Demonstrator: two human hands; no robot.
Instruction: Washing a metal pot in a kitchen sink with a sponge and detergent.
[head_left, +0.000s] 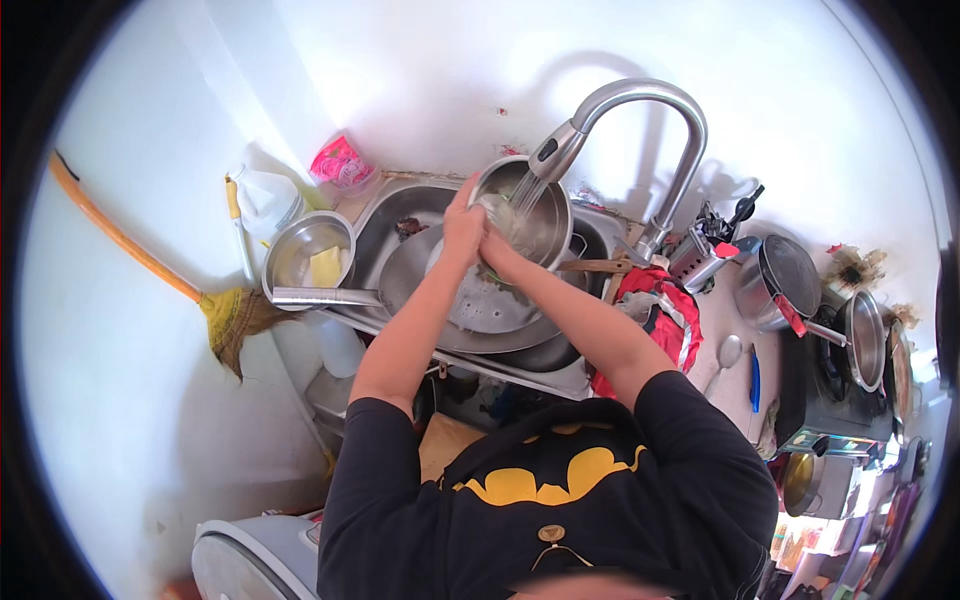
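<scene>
Both my hands are together over the steel sink, at the left side of a round metal bowl. My left hand and my right hand hold a pale, translucent item at the bowl's rim; what it is cannot be told. Water sprays into the bowl from the pull-down faucet head. Under my hands and the bowl, a large pan lies across the sink, its metal handle pointing left. The wooden handle of another utensil sticks out right of the bowl.
Left of the sink are a metal bowl with a yellow sponge-like block, a white jug and a broom. On the right stand a red cloth or bag, a utensil holder, a spoon, a blue-handled tool and pots.
</scene>
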